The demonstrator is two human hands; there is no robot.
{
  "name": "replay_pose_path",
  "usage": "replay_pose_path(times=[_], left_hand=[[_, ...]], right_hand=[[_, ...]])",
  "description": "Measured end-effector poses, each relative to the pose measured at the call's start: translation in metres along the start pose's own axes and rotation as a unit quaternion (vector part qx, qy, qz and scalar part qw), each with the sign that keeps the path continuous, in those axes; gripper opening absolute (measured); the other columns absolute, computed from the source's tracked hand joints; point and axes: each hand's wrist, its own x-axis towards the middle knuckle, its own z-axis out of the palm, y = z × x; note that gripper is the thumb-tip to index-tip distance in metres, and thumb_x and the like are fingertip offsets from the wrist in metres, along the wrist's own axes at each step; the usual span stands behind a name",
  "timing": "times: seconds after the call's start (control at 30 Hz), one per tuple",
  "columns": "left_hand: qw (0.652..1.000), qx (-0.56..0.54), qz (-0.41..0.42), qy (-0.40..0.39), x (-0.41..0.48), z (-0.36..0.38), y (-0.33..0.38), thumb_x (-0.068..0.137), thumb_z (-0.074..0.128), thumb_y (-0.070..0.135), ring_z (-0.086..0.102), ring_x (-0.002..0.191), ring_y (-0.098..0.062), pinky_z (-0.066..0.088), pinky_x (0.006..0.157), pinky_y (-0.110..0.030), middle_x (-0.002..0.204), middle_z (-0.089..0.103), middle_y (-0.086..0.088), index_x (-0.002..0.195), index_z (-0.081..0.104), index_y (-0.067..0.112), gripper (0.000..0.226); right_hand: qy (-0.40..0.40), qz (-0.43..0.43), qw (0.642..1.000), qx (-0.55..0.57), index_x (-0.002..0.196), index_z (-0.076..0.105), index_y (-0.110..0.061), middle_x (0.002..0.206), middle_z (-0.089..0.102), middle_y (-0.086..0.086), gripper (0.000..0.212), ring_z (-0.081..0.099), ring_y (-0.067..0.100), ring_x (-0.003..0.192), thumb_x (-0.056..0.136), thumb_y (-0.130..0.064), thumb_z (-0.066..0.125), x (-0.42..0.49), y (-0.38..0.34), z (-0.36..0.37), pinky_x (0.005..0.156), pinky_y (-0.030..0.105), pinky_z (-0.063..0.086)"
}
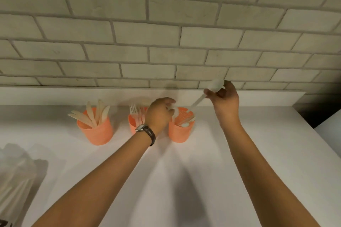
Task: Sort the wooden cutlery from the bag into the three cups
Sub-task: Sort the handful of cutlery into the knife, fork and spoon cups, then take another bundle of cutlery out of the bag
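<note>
Three orange cups stand in a row near the wall. The left cup point(96, 131) holds several wooden knives. The middle cup point(133, 125) holds wooden forks and is partly hidden by my left hand point(159, 115). The right cup point(180, 131) holds spoons. My left hand is over the rim of the right cup, fingers closed on a spoon point(175, 113) there. My right hand point(224, 100) is raised to the right of that cup and grips a wooden spoon point(214, 86), bowl up, with the handle pointing down toward the cup. The clear bag point(15, 175) lies at the lower left.
The white table point(258, 153) runs up to a grey brick wall point(166, 33). Its right edge drops off at the far right. A watch sits on my left wrist point(145, 130). A dark object shows at the bottom left corner.
</note>
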Motion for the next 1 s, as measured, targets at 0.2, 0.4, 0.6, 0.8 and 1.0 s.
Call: replay_pose_path(times=[0.2, 0.4, 0.6, 0.8, 1.0], left_hand=[[0.997, -0.073, -0.031, 0.007, -0.055, -0.021, -0.012, 0.081, 0.063, 0.004, 0.057, 0.103, -0.014, 0.04, 0.087, -0.017, 0.115, 0.06, 0.002, 0.116, 0.061, 0.017, 0.038], [0.988, -0.126, -0.077, 0.036, -0.14, -0.086, -0.031, 0.085, 0.063, 0.009, 0.064, 0.083, -0.007, 0.046, 0.077, -0.012, 0.1, 0.069, 0.013, 0.092, 0.066, 0.033, 0.026], [0.976, -0.141, -0.107, 0.124, -0.206, -0.159, -0.067, 0.086, 0.062, 0.01, 0.065, 0.084, 0.002, 0.046, 0.076, -0.004, 0.092, 0.071, 0.018, 0.09, 0.07, 0.032, 0.024], [0.972, -0.104, -0.125, 0.171, -0.265, -0.255, -0.127, 0.085, 0.064, 0.011, 0.064, 0.084, 0.007, 0.044, 0.072, 0.0, 0.092, 0.069, 0.026, 0.088, 0.07, 0.032, 0.022], [0.967, -0.062, -0.136, 0.206, -0.287, -0.339, -0.197, 0.085, 0.062, 0.011, 0.064, 0.082, 0.006, 0.044, 0.072, 0.001, 0.086, 0.072, 0.017, 0.086, 0.07, 0.033, 0.023]], right_hand=[[-0.126, 0.017, 0.954, -0.273, 0.101, 0.064, -0.019, 0.102, 0.07, -0.002, 0.024, 0.064, 0.018, 0.1, 0.079, -0.025, 0.071, 0.014, 0.055, 0.032, 0.094, 0.035, 0.045], [-0.127, -0.065, 0.939, -0.312, 0.103, 0.07, -0.025, 0.108, 0.071, 0.0, 0.025, 0.06, 0.023, 0.107, 0.079, -0.019, 0.066, -0.029, 0.042, 0.04, 0.095, 0.03, 0.033], [-0.19, -0.164, 0.94, -0.232, 0.09, 0.072, -0.022, 0.098, 0.069, -0.013, 0.012, 0.059, 0.015, 0.1, 0.08, -0.016, 0.071, -0.125, 0.015, 0.051, 0.095, 0.038, 0.039], [-0.242, -0.052, 0.959, -0.135, 0.077, 0.068, -0.03, 0.088, 0.068, -0.025, 0.018, 0.06, -0.003, 0.09, 0.084, -0.014, 0.068, -0.229, 0.011, 0.11, 0.071, 0.002, 0.039], [-0.243, 0.007, 0.966, -0.09, 0.077, 0.07, -0.02, 0.08, 0.071, -0.019, 0.017, 0.064, -0.001, 0.078, 0.083, -0.004, 0.069, -0.31, 0.014, 0.188, 0.066, 0.002, 0.04]])
